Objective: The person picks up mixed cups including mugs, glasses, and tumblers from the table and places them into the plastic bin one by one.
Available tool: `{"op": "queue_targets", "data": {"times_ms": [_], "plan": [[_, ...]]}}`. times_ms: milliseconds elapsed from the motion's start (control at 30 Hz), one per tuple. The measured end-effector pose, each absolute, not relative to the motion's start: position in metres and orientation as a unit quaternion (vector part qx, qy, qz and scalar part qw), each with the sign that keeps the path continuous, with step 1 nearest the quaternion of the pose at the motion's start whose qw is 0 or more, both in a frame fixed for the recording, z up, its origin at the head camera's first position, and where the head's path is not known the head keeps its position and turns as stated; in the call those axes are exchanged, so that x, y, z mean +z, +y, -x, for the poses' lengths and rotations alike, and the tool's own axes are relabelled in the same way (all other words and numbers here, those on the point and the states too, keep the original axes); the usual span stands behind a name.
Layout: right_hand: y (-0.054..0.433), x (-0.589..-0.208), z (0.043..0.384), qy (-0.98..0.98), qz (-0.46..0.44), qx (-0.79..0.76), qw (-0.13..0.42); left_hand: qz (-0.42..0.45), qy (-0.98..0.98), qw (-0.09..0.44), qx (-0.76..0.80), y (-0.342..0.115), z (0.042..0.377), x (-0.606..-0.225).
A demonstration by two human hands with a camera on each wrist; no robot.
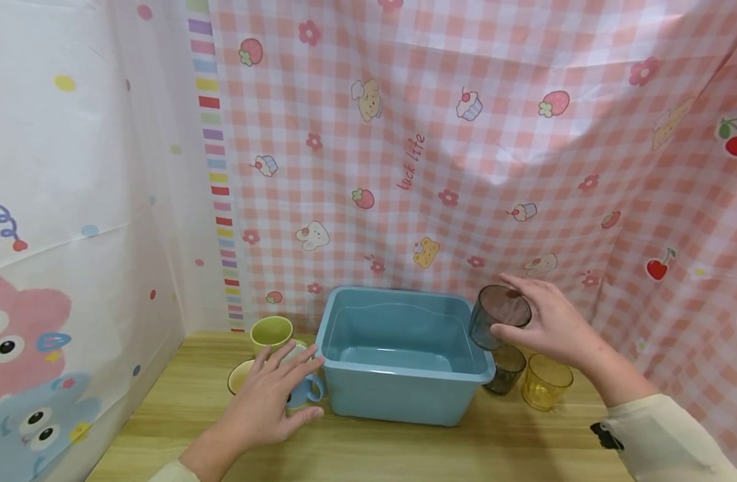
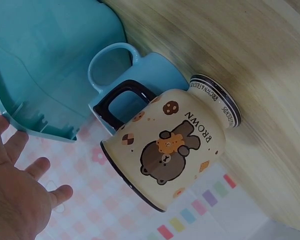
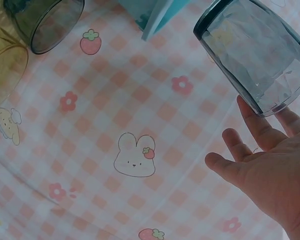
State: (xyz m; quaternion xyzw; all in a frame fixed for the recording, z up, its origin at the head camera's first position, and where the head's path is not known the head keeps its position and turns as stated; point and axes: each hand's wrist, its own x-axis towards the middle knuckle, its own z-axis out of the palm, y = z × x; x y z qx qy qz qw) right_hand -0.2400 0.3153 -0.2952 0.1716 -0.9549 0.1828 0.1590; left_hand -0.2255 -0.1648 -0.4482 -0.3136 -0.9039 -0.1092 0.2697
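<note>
My right hand (image 1: pixel 555 325) holds a smoky grey glass (image 1: pixel 485 323) between thumb and fingers, raised beside the right rim of a blue plastic tub (image 1: pixel 404 395). In the right wrist view, fingertips lie against the lip of this clear-walled glass (image 3: pixel 255 55). My left hand (image 1: pixel 262 405) is spread with straight fingers and holds nothing. It hovers by the tub's left side, over several mugs. The left wrist view shows a cream mug (image 2: pixel 205 135) with a bear print and a dark handle, and a light blue mug (image 2: pixel 162 72) right behind it.
A green cup (image 1: pixel 270 328) stands at the back left. Right of the tub are another dark glass (image 1: pixel 508 375) and an amber glass (image 1: pixel 547 383). All stand on a wooden table (image 1: pixel 368 455), with a pink checked cloth (image 1: pixel 404 221) hanging behind.
</note>
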Motion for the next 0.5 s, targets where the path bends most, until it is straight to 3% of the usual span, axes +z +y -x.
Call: {"op": "queue_targets", "data": {"times_ms": [500], "plan": [[0.3052,-0.2975,0.2419,-0.956,-0.172,0.187,0.149,0.312,-0.904,0.273,-0.105,-0.1651,0.2267,-0.4501]]}}
